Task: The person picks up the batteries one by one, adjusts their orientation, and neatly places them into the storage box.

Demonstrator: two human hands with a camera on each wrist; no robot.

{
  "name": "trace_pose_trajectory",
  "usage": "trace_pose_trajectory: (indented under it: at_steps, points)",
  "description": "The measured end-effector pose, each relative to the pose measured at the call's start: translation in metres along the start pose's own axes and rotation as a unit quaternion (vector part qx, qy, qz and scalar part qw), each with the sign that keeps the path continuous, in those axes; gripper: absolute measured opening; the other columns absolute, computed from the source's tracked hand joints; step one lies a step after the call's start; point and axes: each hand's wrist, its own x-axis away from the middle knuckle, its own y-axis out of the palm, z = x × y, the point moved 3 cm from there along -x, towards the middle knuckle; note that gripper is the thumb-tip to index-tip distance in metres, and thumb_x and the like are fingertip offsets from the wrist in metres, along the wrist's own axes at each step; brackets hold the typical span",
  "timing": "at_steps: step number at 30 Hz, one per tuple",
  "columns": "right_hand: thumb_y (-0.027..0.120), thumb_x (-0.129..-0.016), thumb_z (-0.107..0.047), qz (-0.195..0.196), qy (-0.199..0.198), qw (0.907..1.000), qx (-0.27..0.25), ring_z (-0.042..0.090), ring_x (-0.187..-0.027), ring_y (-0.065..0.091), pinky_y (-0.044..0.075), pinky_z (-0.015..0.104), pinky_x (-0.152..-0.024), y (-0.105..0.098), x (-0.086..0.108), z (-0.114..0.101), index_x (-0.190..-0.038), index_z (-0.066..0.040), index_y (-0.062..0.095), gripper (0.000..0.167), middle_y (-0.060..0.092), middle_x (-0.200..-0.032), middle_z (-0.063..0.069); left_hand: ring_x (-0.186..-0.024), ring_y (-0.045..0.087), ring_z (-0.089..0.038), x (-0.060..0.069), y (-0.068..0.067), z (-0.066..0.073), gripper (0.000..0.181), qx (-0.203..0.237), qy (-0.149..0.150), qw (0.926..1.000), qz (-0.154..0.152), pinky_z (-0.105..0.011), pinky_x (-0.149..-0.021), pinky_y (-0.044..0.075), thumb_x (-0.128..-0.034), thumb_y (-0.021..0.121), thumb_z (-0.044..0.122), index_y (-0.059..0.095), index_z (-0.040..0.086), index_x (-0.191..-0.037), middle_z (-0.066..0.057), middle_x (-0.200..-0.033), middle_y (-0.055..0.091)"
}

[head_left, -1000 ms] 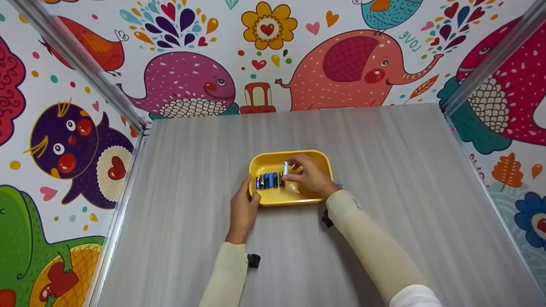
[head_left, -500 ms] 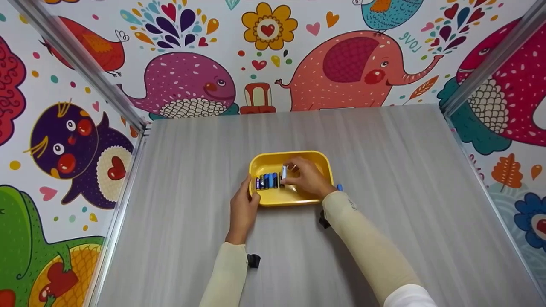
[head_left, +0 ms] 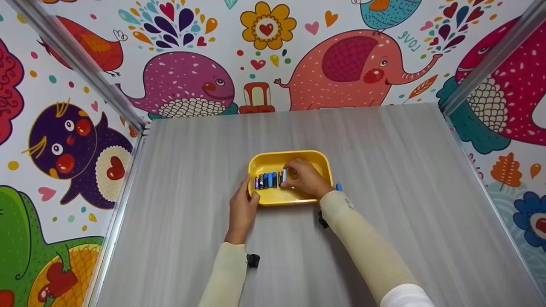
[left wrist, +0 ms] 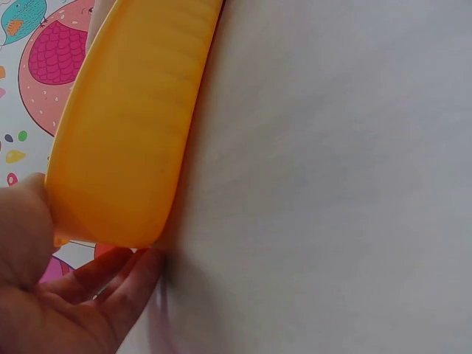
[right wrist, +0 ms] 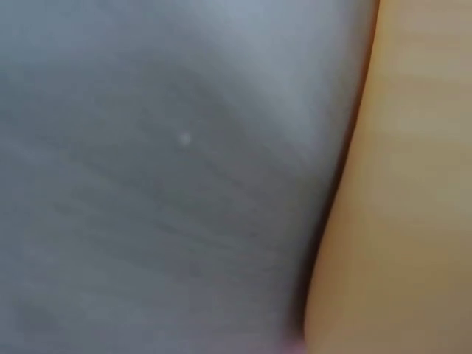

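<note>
A yellow plastic tray (head_left: 273,198) with raised walls rests on the table. My left hand (head_left: 243,212) grips its left end, the thumb at the rim and the fingers along the outer wall; the left wrist view shows this hand (left wrist: 81,302) at the tray's corner (left wrist: 122,162). Inside, several small batteries (head_left: 266,181) with blue, black and purple wrappers lie side by side in a row. At the right end of that row, my right hand (head_left: 308,179) pinches a white battery (head_left: 284,174). The right wrist view has only the tray's outer wall (right wrist: 402,221) and table.
A small blue object (head_left: 339,187) sits just past the tray's right end, partly hidden by the right wrist. Grey wood-grain table (head_left: 192,170) surrounds the tray. Printed cartoon walls (head_left: 264,64) with metal posts (head_left: 482,64) border the table.
My right hand has lowered the white battery and brought it slightly left, close beside the row. The left hand keeps its hold on the tray.
</note>
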Motion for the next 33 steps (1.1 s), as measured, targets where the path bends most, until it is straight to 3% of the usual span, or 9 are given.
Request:
trace_pose_trajectory:
  at_steps: [18,33]
  points:
    - [0.082,-0.082,-0.042,-0.023,0.012,0.9985,0.049,0.021,-0.107,0.055,0.050,0.037,-0.103,0.0049,0.0010,-0.0004,-0.122,-0.017,0.068,0.049,0.060,-0.116,0.002,-0.144,0.047,-0.021,0.0008,-0.0004,0.0004,0.062,-0.004,0.010,0.9999,0.004,-0.041,-0.116,0.043,-0.0991,0.057,0.014,0.040,0.018,-0.158,-0.004,-0.160,0.046]
    - [0.080,-0.085,-0.043,-0.022,0.004,0.9984,0.052,0.022,-0.111,0.056,0.049,0.039,-0.105,0.0049,0.0026,-0.0001,-0.128,-0.019,0.068,0.051,0.059,-0.119,0.004,-0.144,0.047,-0.022,-0.0001,0.0000,0.0007,0.063,0.002,0.004,1.0000,-0.001,-0.043,-0.116,0.043,-0.0983,0.057,0.013,0.040,0.017,-0.158,-0.005,-0.160,0.045]
